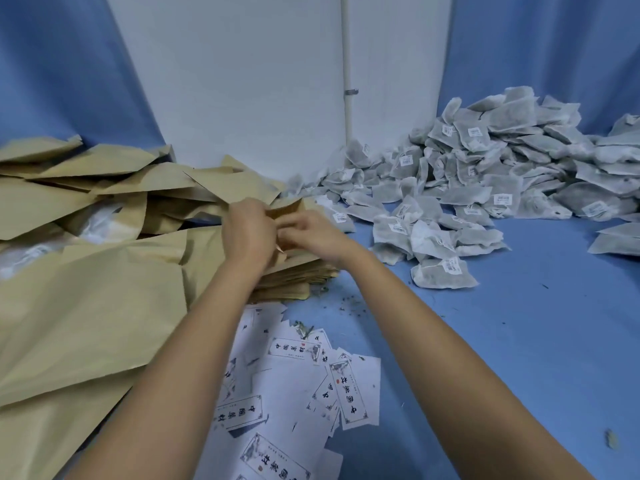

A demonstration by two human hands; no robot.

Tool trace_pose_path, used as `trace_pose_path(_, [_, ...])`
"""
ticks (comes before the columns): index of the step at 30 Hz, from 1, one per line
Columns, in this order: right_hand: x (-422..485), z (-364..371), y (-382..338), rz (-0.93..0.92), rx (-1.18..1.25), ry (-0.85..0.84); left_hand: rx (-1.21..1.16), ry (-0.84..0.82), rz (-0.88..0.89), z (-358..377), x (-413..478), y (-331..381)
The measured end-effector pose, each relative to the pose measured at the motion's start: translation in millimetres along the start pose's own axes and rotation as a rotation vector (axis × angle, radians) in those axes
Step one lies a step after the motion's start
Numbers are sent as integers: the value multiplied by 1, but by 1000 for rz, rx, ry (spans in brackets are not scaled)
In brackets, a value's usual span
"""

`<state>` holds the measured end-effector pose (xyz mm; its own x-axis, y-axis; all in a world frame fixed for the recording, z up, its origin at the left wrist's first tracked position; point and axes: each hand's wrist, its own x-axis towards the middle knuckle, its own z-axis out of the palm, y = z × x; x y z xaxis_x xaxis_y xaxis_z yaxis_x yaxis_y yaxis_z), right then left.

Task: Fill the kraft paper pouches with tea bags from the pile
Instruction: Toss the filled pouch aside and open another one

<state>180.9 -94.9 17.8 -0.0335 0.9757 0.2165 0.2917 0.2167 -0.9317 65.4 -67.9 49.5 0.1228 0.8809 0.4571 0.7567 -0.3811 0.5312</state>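
Both my hands meet over a neat stack of flat kraft pouches (298,271) in the middle of the blue surface. My left hand (247,233) and my right hand (308,232) pinch one kraft pouch (285,211) between them, its top edge lifted above the stack. A big pile of grey-white tea bags (485,168) with small white tags lies to the right and behind, apart from both hands. One loose tea bag (441,273) lies nearest my right forearm.
Large kraft pouches (86,289) are heaped across the left side. White printed label cards (294,393) are scattered near the front, under my arms. Tea crumbs dot the blue table (519,341). A white wall and blue curtains stand behind.
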Motion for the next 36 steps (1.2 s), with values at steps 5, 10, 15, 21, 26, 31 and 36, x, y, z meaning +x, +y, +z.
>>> trace_pose_path(5, [-17,-91,95,545,-803,729,-93,-72,3,22,7,20])
trace_pose_path(10, [-18,-124,146,643,-917,674,-105,-89,-14,48,6,20])
trace_pose_path(15, [-23,-124,125,140,-182,1042,-144,-78,-45,54,10,13])
trace_pose_path(21, [-40,-106,81,-84,709,1107,-137,-122,-57,54,5,19])
trace_pose_path(26, [-40,-62,50,-197,922,982,-182,-155,-64,56,-4,28])
trace_pose_path(31, [-34,-2,48,-297,139,895,-278,-73,-133,48,-1,31])
trace_pose_path(36, [-31,-8,64,-374,-399,725,-395,13,-217,39,0,16])
